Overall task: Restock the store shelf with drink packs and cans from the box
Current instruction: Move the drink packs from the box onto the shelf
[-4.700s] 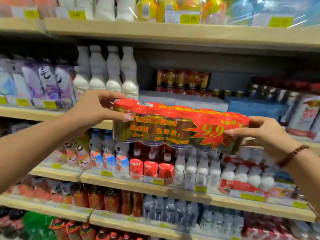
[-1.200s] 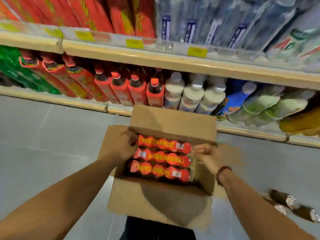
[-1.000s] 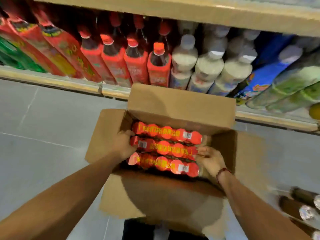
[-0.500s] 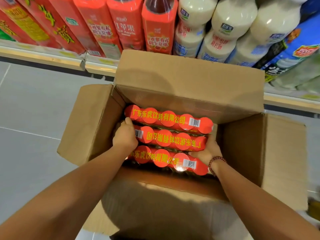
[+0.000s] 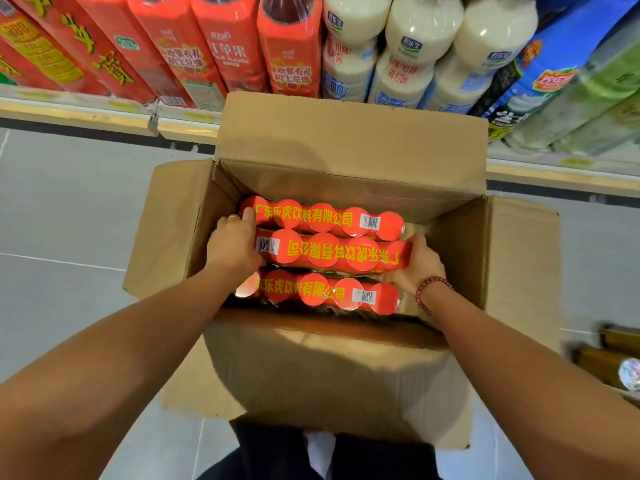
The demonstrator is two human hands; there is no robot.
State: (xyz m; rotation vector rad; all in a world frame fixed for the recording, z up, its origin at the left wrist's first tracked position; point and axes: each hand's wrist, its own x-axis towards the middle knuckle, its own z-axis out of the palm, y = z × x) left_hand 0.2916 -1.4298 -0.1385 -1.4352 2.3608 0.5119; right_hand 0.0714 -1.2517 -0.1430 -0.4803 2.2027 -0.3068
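Note:
An open cardboard box [image 5: 349, 157] stands on the floor below me with three red shrink-wrapped can packs side by side in it. The middle pack [image 5: 332, 254] sits a little higher than the far pack [image 5: 322, 218] and the near pack [image 5: 318, 292]. My left hand [image 5: 233, 245] grips the middle pack's left end. Its right end is gripped by my right hand [image 5: 415, 266], which wears a bead bracelet.
The bottom store shelf [image 5: 104, 110] runs just behind the box, filled with red bottles [image 5: 228, 46], white milk bottles [image 5: 415, 46] and green bottles [image 5: 588, 109]. Brown bottles [image 5: 613, 358] lie on the grey floor at right. The box flaps stand open all round.
Since I held a pack up at the shelf, I have bent down over the box. Both hands went in and closed on the middle pack's ends, and it has risen slightly.

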